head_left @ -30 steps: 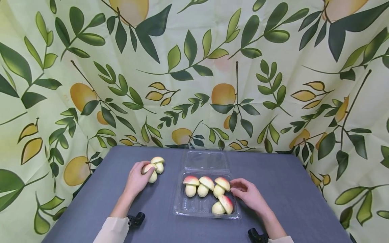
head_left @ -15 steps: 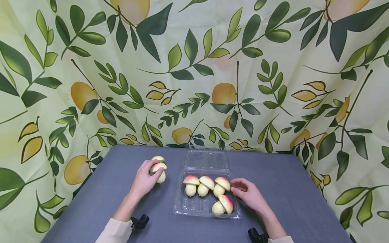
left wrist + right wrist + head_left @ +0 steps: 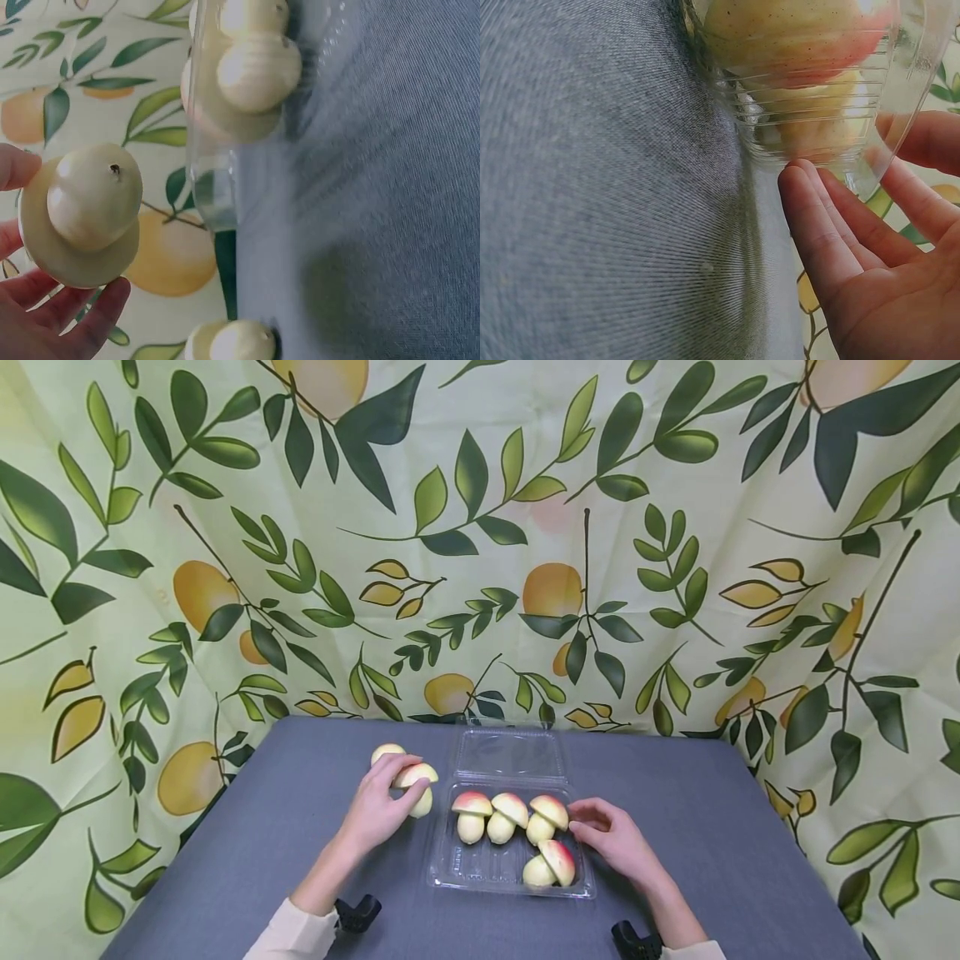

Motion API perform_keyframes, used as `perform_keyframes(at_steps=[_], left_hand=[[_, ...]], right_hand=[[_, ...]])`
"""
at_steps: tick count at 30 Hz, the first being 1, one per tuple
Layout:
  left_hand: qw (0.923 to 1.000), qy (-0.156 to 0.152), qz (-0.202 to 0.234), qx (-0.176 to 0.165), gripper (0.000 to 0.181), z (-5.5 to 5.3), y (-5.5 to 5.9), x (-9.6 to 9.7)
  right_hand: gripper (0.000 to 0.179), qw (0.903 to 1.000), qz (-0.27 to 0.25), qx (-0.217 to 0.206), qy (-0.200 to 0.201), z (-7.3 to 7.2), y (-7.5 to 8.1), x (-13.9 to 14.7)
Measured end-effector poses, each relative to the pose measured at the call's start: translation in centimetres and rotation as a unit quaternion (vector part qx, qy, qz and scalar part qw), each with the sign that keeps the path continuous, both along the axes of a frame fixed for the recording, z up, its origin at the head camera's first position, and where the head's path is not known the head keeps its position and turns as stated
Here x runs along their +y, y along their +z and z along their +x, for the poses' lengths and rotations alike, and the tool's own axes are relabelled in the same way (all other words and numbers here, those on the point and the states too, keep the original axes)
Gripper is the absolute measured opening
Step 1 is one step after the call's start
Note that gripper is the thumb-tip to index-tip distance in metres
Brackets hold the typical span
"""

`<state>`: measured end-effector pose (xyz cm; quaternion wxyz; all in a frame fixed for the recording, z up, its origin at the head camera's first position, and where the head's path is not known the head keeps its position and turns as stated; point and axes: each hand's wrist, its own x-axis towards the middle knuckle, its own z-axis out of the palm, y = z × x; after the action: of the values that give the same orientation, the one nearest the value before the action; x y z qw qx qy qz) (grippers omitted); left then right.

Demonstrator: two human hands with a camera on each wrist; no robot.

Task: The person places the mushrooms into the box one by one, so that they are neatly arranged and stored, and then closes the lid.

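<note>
My left hand (image 3: 380, 802) pinches a toy mushroom (image 3: 418, 774) with a yellow-red cap and pale stem, left of a clear plastic clamshell container (image 3: 480, 881). In the left wrist view this mushroom (image 3: 94, 199) shows its stem end, with a small dark mark, and is held between thumb and fingers. Another mushroom (image 3: 387, 750) sits behind the left hand, partly hidden. Inside the container's base, several mushrooms (image 3: 471, 818) stand in a back row and one (image 3: 551, 864) lies at front right. My right hand (image 3: 611, 837) rests its straight fingertips (image 3: 799, 180) against the container's right wall.
The container's hinged lid (image 3: 510, 756) lies folded back behind its base. Everything stands on a grey-blue cloth-covered table (image 3: 675, 785). A leaf-and-fruit patterned curtain (image 3: 480, 568) hangs at the back and sides.
My left hand has moved right, carrying the held mushroom away from the other one and close to the container's left edge. The right hand has stayed at the container's right side.
</note>
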<state>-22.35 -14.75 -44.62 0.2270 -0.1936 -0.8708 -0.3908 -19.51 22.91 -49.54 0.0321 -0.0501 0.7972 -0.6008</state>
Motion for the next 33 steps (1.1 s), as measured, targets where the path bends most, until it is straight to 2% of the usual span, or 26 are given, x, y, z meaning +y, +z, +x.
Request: perform_keyframes(at_steps=[6,15,27,33], left_hand=[[0.9998,-0.016,-0.006,-0.008,0.033,0.4,0.5,1.0],[0.9987,-0.048,-0.011,0.015,0.03,1.1,0.6,2.5],[0.9953,-0.096,-0.012,-0.004,0.028,1.5,0.5,4.8],[0.9937,-0.109,-0.013,-0.019,0.028,1.9,0.3,5.9]], right_hand=[[0.034,0.9999,0.005,-0.002,-0.014,0.0,0.0,-0.1],[0.034,0.9996,0.014,-0.007,-0.023,0.0,0.2,-0.2],[0.035,0.9999,0.008,-0.006,-0.014,0.1,0.2,-0.2],[0.034,0.9998,0.013,-0.006,-0.015,0.1,0.2,-0.2]])
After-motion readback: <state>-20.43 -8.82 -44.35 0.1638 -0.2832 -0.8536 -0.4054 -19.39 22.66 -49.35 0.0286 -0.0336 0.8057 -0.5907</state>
